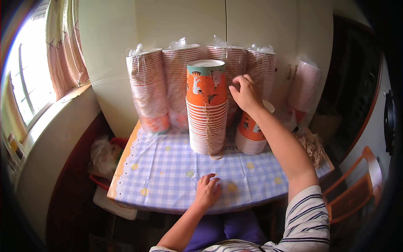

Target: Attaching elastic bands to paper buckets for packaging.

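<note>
A tall stack of paper cups (206, 126), upside down with an orange and green printed cup on top, stands mid-table. Twine (208, 130) hangs down its front to the tablecloth. Just right of the stack's upper part is my right hand (246, 93), raised, its fingers bent with a gap between thumb and forefinger, holding nothing visible. A shorter stack of the same cups (251, 130) stands behind my right forearm, partly hidden by it. My left hand (208, 191) rests low over the near part of the table, fingers apart and slightly bent, with nothing in it.
Several plastic-wrapped cup stacks (149, 88) line the back of the table against pale cabinet doors (180, 21). At the right edge lies a bundle of twine (311, 149). A checked tablecloth (168, 180) covers the table. A wooden chair (352, 189) stands right; a window is left.
</note>
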A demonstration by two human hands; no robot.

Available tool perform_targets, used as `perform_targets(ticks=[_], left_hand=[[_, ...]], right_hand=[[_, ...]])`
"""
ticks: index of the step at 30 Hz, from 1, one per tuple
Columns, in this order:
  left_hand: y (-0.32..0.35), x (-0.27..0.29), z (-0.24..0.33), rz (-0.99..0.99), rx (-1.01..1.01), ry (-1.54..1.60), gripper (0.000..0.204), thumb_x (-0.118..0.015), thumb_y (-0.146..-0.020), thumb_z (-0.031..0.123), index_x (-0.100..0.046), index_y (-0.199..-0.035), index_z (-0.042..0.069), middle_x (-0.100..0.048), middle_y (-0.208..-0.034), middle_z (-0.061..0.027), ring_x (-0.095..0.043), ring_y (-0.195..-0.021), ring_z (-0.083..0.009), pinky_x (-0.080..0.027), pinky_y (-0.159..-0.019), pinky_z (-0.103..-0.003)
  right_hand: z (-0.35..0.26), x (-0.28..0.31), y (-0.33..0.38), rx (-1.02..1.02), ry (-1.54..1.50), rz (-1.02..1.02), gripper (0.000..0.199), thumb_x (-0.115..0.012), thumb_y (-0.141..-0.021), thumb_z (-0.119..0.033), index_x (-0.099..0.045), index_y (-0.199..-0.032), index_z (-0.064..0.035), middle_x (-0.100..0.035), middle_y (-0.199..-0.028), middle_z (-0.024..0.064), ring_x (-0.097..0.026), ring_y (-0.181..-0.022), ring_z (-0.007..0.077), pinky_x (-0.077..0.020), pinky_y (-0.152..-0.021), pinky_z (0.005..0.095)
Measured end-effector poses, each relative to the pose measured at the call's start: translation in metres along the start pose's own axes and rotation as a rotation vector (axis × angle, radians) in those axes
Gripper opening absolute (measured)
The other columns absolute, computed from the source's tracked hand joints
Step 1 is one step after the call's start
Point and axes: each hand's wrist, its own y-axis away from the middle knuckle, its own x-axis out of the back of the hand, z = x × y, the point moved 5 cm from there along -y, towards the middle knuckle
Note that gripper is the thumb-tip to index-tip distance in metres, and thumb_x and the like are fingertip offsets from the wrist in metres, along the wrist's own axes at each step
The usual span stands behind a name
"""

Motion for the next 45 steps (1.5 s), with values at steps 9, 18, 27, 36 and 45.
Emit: perform_targets(ticks=[9, 18, 27, 36, 45], left_hand=[[0.003, -0.003, -0.003, -0.018, -0.008, -0.049, 0.026, -0.065, -0.071, 0.009, -0.061, -0.097, 0.009, -0.055, -0.108, -0.0133, -0.053, -0.098, -0.0338, -0.044, -0.082, -0.043], [0.001, -0.006, -0.002, -0.045, -0.022, -0.06, 0.024, -0.065, -0.073, 0.009, -0.062, -0.096, 0.008, -0.056, -0.109, -0.0135, -0.054, -0.096, -0.0337, -0.044, -0.081, -0.042], [0.001, -0.003, -0.002, -0.053, 0.001, -0.038, 0.023, -0.065, -0.073, 0.01, -0.062, -0.096, 0.008, -0.056, -0.109, -0.0139, -0.054, -0.097, -0.0338, -0.044, -0.082, -0.042], [0.001, -0.004, -0.002, -0.048, 0.001, -0.051, 0.023, -0.065, -0.073, 0.01, -0.062, -0.095, 0.008, -0.056, -0.109, -0.0136, -0.053, -0.098, -0.0337, -0.043, -0.082, -0.042], [0.001, -0.005, 0.0, -0.043, -0.006, -0.058, 0.023, -0.065, -0.072, 0.01, -0.062, -0.095, 0.008, -0.056, -0.108, -0.0134, -0.054, -0.097, -0.0337, -0.043, -0.082, -0.042]], right_hand=[[0.002, -0.029, 0.06, 0.104, -0.177, -0.12, 0.023, -0.072, -0.071, -0.022, -0.059, -0.084, -0.0076, -0.057, -0.088, 0.0077, -0.06, -0.077, 0.0285, -0.0493, -0.066, 0.0383], [-0.021, -0.055, 0.053, 0.37, -0.148, 0.039, 0.02, -0.069, -0.068, -0.009, -0.052, -0.077, -0.0075, -0.049, -0.079, 0.0068, -0.055, -0.072, 0.0259, -0.0459, -0.064, 0.0378], [-0.013, -0.046, 0.039, 0.129, -0.481, -0.337, 0.011, -0.061, -0.076, -0.008, -0.056, -0.084, -0.0024, -0.063, -0.07, 0.012, -0.063, -0.065, 0.0266, -0.0499, -0.058, 0.0365], [0.045, -0.02, 0.041, -0.129, -0.044, -0.447, 0.022, -0.061, -0.073, -0.019, -0.06, -0.086, -0.0022, -0.065, -0.077, 0.0175, -0.063, -0.074, 0.0353, -0.05, -0.067, 0.0432], [0.074, -0.069, 0.069, -0.36, -0.08, -0.5, 0.032, -0.061, -0.07, -0.019, -0.06, -0.091, 0.0043, -0.064, -0.089, 0.0235, -0.064, -0.082, 0.0352, -0.0508, -0.073, 0.0414]])
